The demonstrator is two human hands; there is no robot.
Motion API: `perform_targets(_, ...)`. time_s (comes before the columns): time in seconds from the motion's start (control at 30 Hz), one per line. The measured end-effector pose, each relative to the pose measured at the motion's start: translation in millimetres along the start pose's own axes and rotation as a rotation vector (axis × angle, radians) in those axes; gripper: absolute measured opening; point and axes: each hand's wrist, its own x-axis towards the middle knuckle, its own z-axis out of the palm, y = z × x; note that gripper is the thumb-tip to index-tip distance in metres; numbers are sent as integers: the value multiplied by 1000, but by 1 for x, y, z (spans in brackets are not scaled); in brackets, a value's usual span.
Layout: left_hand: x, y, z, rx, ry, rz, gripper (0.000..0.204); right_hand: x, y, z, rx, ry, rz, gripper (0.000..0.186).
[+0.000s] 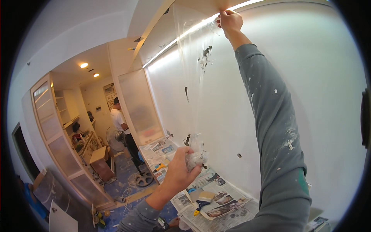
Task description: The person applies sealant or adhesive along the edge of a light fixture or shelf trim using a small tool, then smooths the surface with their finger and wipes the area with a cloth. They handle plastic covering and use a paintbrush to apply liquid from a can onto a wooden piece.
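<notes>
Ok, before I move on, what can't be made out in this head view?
In the head view:
Left hand: some fingers, hidden by the hand itself and the crumpled plastic film.
Right hand: fingertips, obscured by its own curled fingers and glare from the light strip.
Dark object, right: cut off by the fisheye rim.
Co-worker: hands too small.

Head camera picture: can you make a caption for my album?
Left hand holding crumpled clear film, right hand raised by a glowing light strip, newspapers below.
</notes>
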Motion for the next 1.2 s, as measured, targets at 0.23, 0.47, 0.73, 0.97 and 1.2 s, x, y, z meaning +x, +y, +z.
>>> perform_targets(0.23,-5,0,-8,16,9,-49,46,-23,4,-8,183,-19,3,19)
perform_targets(0.47,-7,-5,-12,-31,9,-66,46,-35,6,-10,266,9,-12,19)
perform_targets(0.73,-2,-1,-7,-30,-13,-63,45,7,-8,-7,-87,24,13,20)
perform_targets(0.97,-4,-4,-7,-27,3,-61,44,-19,-11,-11,95,-30,49,17)
perform_targets(1.2,-7,-11,-11,-3,10,-40,45,-44,8,-30,255,-112,39,17)
